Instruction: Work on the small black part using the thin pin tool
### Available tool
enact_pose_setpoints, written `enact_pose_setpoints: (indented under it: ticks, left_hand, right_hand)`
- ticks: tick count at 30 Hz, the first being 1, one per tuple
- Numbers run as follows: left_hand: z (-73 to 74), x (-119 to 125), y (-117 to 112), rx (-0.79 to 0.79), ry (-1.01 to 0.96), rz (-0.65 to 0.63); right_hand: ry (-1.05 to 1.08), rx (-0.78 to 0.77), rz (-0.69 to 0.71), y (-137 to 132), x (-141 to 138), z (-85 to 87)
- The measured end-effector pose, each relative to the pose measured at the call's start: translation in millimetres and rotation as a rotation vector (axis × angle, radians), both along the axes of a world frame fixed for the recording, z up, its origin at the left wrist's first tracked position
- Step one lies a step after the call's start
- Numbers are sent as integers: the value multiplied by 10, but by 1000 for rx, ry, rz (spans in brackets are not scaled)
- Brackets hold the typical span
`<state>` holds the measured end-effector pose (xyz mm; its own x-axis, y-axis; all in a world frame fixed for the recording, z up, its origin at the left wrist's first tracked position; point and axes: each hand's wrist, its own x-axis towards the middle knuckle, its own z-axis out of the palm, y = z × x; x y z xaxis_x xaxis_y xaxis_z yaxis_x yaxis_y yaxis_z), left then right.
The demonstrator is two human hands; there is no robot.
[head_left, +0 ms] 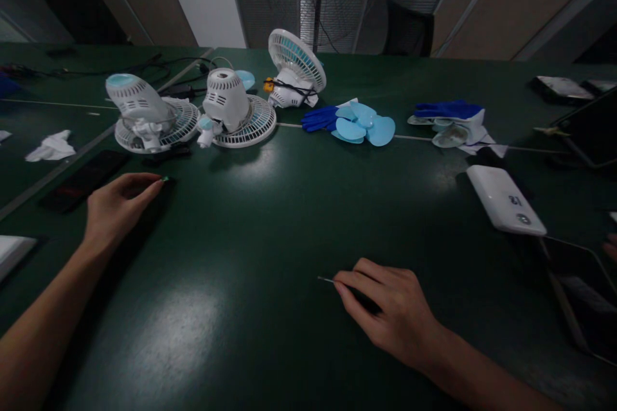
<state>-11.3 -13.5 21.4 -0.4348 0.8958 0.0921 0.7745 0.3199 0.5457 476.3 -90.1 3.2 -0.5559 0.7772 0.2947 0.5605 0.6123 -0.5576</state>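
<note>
My right hand (385,308) rests low on the dark green table (289,205) with its fingers closed round a thin tool, likely a screwdriver (332,281), whose metal tip sticks out to the left. My left hand (118,205) lies at the left with fingertips pinched on a small dark object (166,179) I cannot make out. Beyond it lie two dismantled white and light-blue fans (144,112) (236,109) face down. A third fan (294,74) stands tilted behind them. A loose blue fan blade (364,123) lies mid-table.
Blue gloves (318,119) (448,109) lie beside the blade and by a dusty blade (448,135). A white power bank (504,199) and tablets (578,295) sit at the right. A black phone (81,186), white tissue (51,146) and cables are at the left.
</note>
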Motion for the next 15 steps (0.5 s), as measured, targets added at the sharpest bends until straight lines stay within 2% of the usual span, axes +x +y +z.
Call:
enact_pose_setpoints:
  ticks: [12, 15]
  left_hand:
    - [5, -60, -12, -18, -36, -6]
    - [38, 51, -3, -38, -105, -36]
  right_hand:
    - [-3, 1, 0, -6, 2, 5]
    - [-6, 5, 0, -5, 2, 2]
